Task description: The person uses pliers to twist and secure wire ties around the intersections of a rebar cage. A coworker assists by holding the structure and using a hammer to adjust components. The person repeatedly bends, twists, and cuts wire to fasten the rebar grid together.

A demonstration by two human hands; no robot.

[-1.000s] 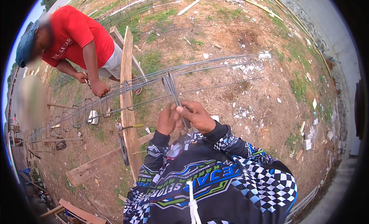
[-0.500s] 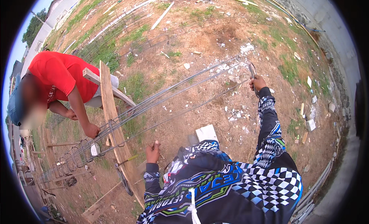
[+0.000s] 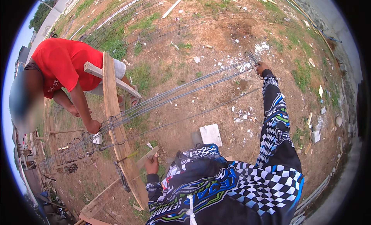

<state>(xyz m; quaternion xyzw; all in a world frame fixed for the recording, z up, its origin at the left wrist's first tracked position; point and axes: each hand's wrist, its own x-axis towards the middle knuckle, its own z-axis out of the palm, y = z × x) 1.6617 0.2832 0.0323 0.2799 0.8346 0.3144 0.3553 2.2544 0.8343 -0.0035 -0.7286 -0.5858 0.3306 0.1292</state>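
My right hand (image 3: 263, 68) is stretched out far to the right, its fingers closed around a bundle of bent steel stirrups (image 3: 251, 58). The stirrups meet the ends of several long steel bars (image 3: 185, 87); whether the bars pass through the loops I cannot tell. A lower single bar (image 3: 201, 112) ends short of my hand. My left hand (image 3: 152, 164) is low by my body, its fingers curled at the end of a short wooden piece (image 3: 145, 158) beside the trestle plank (image 3: 116, 126). The bars rest across that plank, where another stirrup (image 3: 115, 130) loops around them.
A co-worker in a red shirt (image 3: 63, 62) bends over the bars at left, one hand (image 3: 93, 126) on them. More stirrups (image 3: 79, 147) hang farther left. A white block (image 3: 211, 135) lies before me. Rubble (image 3: 241, 116) and pale debris litter the ground. A wall (image 3: 349, 43) stands right.
My right hand has brought the stirrups up against the bar ends, and they now lean over them. My left hand has lowered to the wooden piece. The co-worker leans in slightly lower.
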